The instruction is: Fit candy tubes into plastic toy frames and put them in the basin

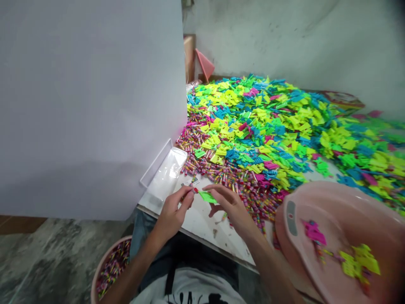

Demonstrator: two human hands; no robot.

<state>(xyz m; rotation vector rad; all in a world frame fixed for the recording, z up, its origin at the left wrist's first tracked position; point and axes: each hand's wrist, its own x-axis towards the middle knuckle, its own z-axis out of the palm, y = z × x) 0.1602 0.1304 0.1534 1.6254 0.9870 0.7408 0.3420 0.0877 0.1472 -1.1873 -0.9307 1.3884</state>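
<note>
Above the front of the white table (198,223), my left hand (174,209) pinches a small striped, multicoloured stick (193,189) with a red end. My right hand (230,206) has its thumb and fingers on a flat bright green plastic piece (207,196). The green piece meets or nearly meets the stick's red end; I cannot tell if they are joined. Beyond my hands lies a heap of similar striped sticks (218,171). Behind it rises a larger pile of yellow, green, blue and pink plastic pieces (272,122).
A pink basin (335,194) at the right holds a few plastic pieces with sticks attached. A clear plastic bag (169,171) lies at the table's left, beside a tall white panel (95,105). A round tub (96,270) of striped sticks stands low at the left.
</note>
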